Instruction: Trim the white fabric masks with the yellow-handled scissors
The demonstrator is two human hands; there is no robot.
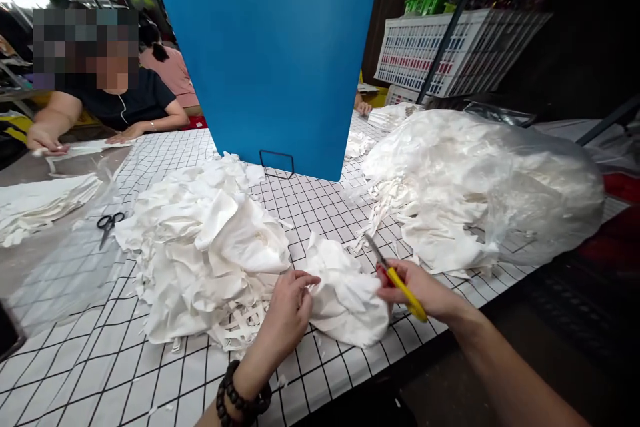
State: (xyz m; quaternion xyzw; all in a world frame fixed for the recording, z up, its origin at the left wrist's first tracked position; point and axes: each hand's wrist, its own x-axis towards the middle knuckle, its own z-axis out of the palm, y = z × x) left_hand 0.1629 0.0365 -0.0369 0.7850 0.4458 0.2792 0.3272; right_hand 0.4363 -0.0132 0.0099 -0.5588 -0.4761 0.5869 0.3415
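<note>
My right hand (413, 287) grips scissors (407, 293) with yellow and red handles; their metal blades point up and away over the cloth. Between my two hands lies a crumpled piece of white cloth (345, 297) on the grid-patterned tabletop (310, 207). At its left edge, the fingers of my left hand (290, 310) are bent and closed on the fabric, though the fingertips are partly hidden. A large heap of white cloth pieces (185, 233) rises just left of that hand, with thin cut strips (243, 323) at its near edge.
A tall blue board (270, 53) stands upright behind the cloth, on a black wire stand (277, 163). To the right bulges a clear plastic bag (540, 180) of white pieces. Dark scissors (109, 223) lie at left. Across the table, a person (130, 103) handles white material. White crates (430, 50) stand behind.
</note>
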